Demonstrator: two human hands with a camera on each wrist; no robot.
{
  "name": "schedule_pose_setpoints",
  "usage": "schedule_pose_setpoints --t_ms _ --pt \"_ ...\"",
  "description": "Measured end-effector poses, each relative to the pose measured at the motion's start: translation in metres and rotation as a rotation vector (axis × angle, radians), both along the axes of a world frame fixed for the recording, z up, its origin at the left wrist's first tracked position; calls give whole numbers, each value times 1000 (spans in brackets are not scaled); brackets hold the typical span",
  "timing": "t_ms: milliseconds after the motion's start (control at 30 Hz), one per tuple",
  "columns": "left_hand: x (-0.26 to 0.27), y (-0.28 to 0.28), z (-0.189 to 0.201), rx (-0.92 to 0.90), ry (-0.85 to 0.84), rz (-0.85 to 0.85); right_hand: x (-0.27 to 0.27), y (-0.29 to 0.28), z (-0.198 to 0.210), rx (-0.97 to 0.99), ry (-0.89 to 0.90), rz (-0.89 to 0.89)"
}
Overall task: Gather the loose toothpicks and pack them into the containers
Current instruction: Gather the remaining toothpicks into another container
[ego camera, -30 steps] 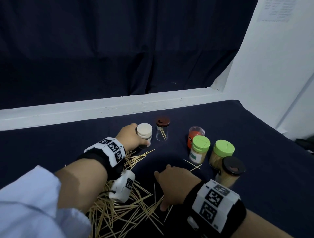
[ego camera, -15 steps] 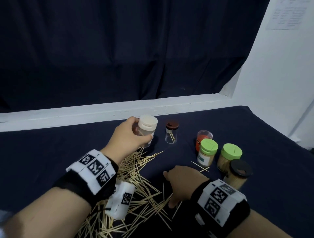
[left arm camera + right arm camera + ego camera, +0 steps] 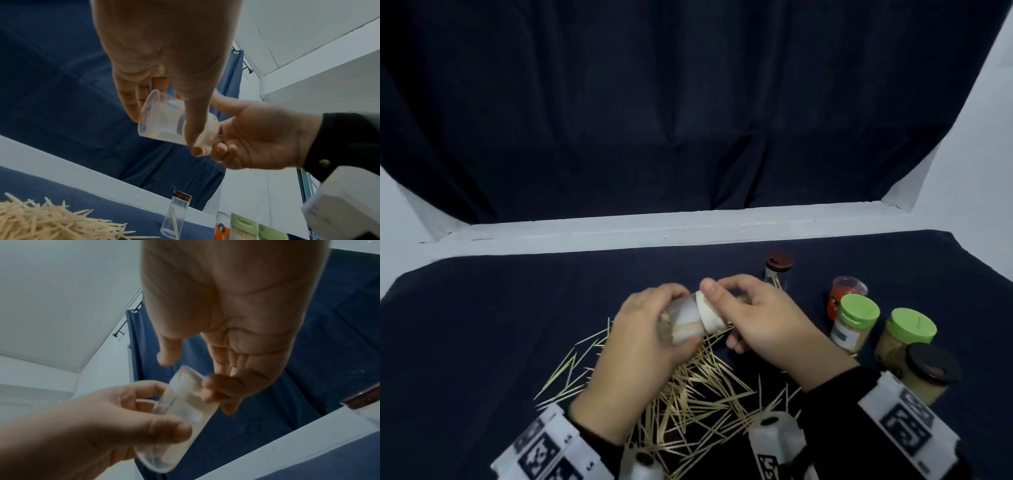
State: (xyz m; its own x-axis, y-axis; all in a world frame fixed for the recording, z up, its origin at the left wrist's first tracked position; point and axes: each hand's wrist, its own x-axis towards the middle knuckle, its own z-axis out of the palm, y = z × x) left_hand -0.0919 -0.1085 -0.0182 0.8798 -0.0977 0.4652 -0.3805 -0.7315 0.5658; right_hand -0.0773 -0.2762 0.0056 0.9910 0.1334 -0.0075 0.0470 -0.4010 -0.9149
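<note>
The clear container (image 3: 685, 323) has come up off the table and now lies tilted above the toothpicks (image 3: 688, 387), the left hand (image 3: 643, 346) wrapped round it. The right hand (image 3: 753, 315) has joined, pinching its white cap (image 3: 709, 313), seemingly opening it for packing.

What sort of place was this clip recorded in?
Probably a makeshift indoor recording setup, not a home or kitchen: a dark cloth-covered table, a dark curtain hung behind it against plain white walls, and tagged bands with cameras on both wrists.
</note>
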Motion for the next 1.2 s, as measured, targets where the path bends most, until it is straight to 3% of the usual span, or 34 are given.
schedule_pose_setpoints --t_ms 100,400,800,867,933,1067,1200 --pt "-9 8 2 -43 43 -16 0 9 -5 25 -92 -6" --pt "-9 17 -4 -234 279 -86 -4 7 -12 84 -152 280" --pt "1 16 -4 -299 449 -154 -8 -19 -20 181 -328 259" --pt "3 22 -5 -312 440 -103 -12 -37 -15 12 -375 180" --pt "2 31 -4 -308 417 -53 -17 -58 -16 -304 -343 167" --pt "-6 48 -3 -314 395 8 -35 -90 -31 -997 -66 316" --pt "-12 62 -7 -302 360 81 -45 -105 -40 -1182 103 343"
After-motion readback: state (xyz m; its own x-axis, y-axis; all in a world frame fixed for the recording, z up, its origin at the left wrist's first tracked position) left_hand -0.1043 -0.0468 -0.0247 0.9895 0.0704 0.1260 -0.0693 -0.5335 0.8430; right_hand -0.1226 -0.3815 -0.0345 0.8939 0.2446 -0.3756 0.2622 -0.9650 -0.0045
